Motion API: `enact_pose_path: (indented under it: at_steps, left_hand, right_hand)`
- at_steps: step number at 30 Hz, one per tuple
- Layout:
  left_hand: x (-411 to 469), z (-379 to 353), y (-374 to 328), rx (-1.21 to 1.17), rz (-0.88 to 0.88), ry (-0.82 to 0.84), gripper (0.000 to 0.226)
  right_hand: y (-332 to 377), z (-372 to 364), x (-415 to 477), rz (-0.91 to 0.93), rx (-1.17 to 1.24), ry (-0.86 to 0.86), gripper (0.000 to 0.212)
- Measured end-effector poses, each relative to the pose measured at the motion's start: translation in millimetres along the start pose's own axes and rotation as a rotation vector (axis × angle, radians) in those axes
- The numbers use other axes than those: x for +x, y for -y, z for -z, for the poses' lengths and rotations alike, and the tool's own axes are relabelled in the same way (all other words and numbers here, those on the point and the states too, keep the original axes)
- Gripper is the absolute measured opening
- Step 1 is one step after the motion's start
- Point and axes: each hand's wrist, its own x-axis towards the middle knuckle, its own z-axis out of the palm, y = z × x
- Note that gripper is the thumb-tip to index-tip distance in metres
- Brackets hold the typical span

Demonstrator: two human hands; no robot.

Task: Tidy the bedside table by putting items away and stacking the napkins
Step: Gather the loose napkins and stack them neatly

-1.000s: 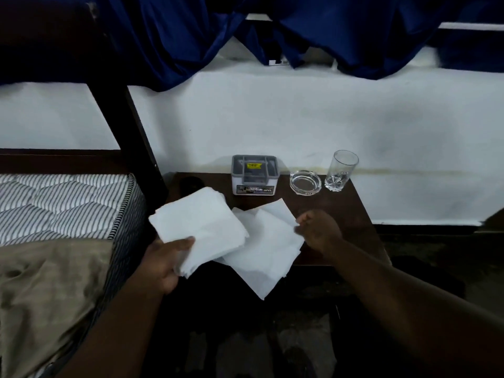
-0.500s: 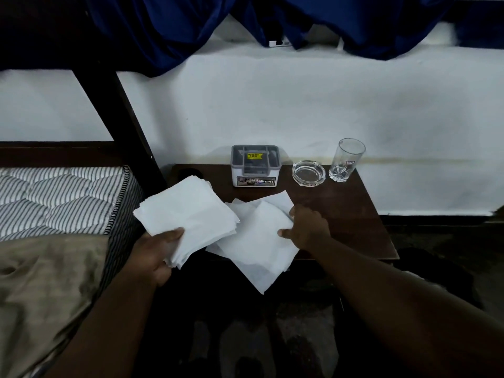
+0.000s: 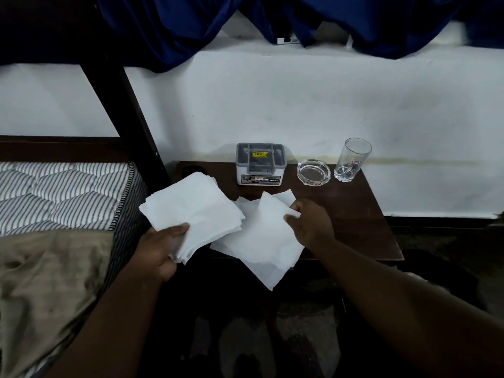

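Note:
My left hand (image 3: 161, 246) grips a stack of white napkins (image 3: 195, 211) by its near corner, held over the left edge of the dark wooden bedside table (image 3: 362, 214). Loose white napkins (image 3: 261, 241) lie spread on the table's front, hanging over its near edge. My right hand (image 3: 311, 223) pinches the right edge of the top loose napkin. At the back of the table stand a small grey and white organiser box (image 3: 260, 165), a glass ashtray (image 3: 313, 171) and an empty drinking glass (image 3: 353, 159).
A bed with a striped mattress (image 3: 60, 195) and a tan blanket (image 3: 46, 290) is on the left, with a dark bed post (image 3: 120, 96) beside the table. A white wall and blue curtains (image 3: 169, 25) rise behind. The floor below is dark.
My right hand has taken hold of the right edge of the top loose napkin. The left hand keeps the stack, shifted slightly.

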Motion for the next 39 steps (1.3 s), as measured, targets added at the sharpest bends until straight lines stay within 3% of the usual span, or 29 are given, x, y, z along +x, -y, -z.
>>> enact_pose_path:
  at_steps: [13,18,26,32,39]
  left_hand:
    - [-9,-7,-1,0.01,0.014,-0.061,0.029]
    - [-9,-11,3,0.096,-0.01,-0.132,0.015]
    - [-9,-17,9,0.072,0.002,-0.168,0.035]
    - [-9,-21,10,0.151,-0.014,-0.186,0.043]
    - [-9,-21,11,0.146,-0.01,-0.154,0.043]
  right_hand:
    - [6,28,15,-0.007,0.249,-0.137,0.013]
    - [1,34,25,-0.301,0.614,-0.131,0.016]
    - [-22,18,14,-0.64,0.884,0.028,0.022]
    - [-13,9,8,-0.565,0.851,0.127,0.048]
    - [-6,-6,15,-0.495,0.557,0.098,0.053]
